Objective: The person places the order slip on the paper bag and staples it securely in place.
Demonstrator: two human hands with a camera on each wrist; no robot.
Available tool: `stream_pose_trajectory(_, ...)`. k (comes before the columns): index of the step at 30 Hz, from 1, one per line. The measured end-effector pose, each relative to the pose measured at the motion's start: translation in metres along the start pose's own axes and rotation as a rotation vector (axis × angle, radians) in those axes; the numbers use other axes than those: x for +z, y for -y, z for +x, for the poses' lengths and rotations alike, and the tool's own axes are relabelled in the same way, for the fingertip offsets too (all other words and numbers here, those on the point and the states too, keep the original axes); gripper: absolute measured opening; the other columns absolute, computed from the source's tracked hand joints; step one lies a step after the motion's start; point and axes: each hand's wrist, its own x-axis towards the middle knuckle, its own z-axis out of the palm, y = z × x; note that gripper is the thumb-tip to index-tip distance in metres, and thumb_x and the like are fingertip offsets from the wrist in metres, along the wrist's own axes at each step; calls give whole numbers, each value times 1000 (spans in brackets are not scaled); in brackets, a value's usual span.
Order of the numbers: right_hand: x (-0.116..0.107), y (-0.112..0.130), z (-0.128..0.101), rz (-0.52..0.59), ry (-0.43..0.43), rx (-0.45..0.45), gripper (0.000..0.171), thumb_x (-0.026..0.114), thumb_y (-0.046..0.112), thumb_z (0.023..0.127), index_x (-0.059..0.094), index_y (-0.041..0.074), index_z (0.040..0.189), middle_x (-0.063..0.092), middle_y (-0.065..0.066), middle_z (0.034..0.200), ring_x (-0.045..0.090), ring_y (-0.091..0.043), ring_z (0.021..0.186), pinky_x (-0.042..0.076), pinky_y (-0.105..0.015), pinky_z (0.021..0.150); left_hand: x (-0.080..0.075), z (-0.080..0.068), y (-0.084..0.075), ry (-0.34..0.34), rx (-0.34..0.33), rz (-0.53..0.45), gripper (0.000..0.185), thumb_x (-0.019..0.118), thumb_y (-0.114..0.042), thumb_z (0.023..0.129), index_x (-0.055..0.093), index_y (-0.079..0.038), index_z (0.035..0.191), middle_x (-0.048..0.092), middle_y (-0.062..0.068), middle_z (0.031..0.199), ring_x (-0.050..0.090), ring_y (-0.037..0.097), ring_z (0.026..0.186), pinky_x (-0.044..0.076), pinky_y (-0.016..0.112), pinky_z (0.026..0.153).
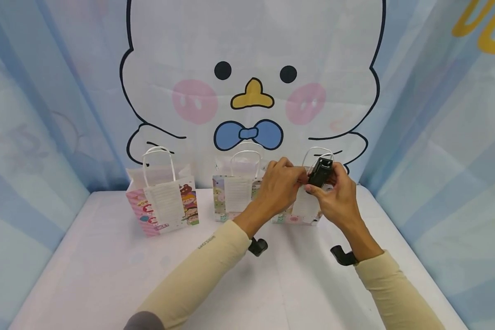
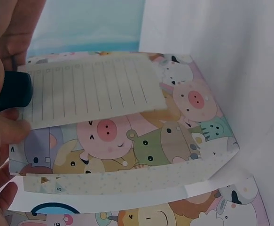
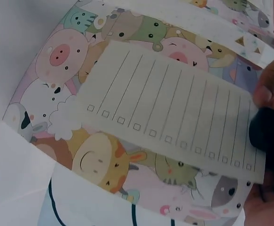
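My right hand (image 1: pixel 340 195) grips a small black stapler (image 1: pixel 321 170) at the top edge of the right-hand paper bag (image 1: pixel 294 220). The stapler's dark end overlaps the edge of a lined checklist sheet (image 3: pixel 174 113), which lies against the bag's front in the right wrist view. Cartoon animals cover this bag, and its white handles (image 1: pixel 318 149) stand up behind. My left hand (image 1: pixel 282 183) pinches the bag's top edge with the sheet, close beside the stapler. Its fingertips are partly hidden in the head view.
A middle paper bag (image 1: pixel 218 197) and a left paper bag (image 1: pixel 136 206) stand in the same row, each with a lined sheet on its front. The white table (image 1: pixel 107 275) meets a cartoon backdrop cloth (image 1: pixel 251 46) behind the bags. Curtains hang at both sides.
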Motion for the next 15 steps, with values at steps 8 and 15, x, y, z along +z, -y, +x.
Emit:
stream_pose_trajectory(8, -15, -6, 5, 191, 71, -16, 60, 78, 10, 84, 48, 7, 135, 65, -11, 128, 64, -17, 115, 46, -16, 100, -1, 1, 1, -2, -14, -7, 7, 70, -20, 94, 70, -27, 96, 73, -13, 93, 55, 10, 101, 39, 28, 86)
stream_pose_trajectory(15, -41, -17, -18, 337, -109, 72, 62, 73, 0, 86, 48, 10, 142, 63, -10, 133, 63, -14, 114, 45, -13, 98, 0, -1, 1, -12, -10, -25, 10, 71, -17, 92, 70, -26, 96, 74, -12, 94, 56, 11, 101, 39, 28, 85)
